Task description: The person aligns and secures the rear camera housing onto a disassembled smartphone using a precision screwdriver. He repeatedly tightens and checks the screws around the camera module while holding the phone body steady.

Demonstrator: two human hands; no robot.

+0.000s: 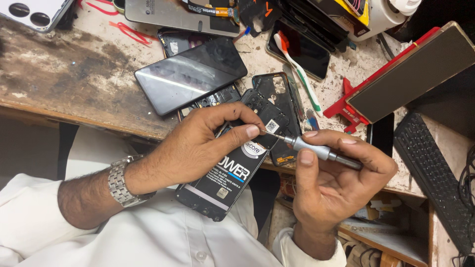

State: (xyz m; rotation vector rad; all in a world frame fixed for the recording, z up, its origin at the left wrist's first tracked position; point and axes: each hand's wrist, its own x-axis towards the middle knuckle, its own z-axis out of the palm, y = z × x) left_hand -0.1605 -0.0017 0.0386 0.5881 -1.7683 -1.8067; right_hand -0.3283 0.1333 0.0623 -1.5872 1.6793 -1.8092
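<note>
Left hand: fingers curled, gripping glossy black opened phone.
Right hand: fingertips pinching slim knurled metal screwdriver, tip towards 10 o'clock.
Bench: worn, stained.

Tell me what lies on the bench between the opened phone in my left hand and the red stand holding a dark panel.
In the head view, a white toothbrush with green and orange lies on the workbench between the opened phone and the red stand.

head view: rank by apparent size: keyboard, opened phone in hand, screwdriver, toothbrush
1. keyboard, partly cut off
2. opened phone, left hand holding it
3. toothbrush and screwdriver in right hand: similar, unranked
</note>
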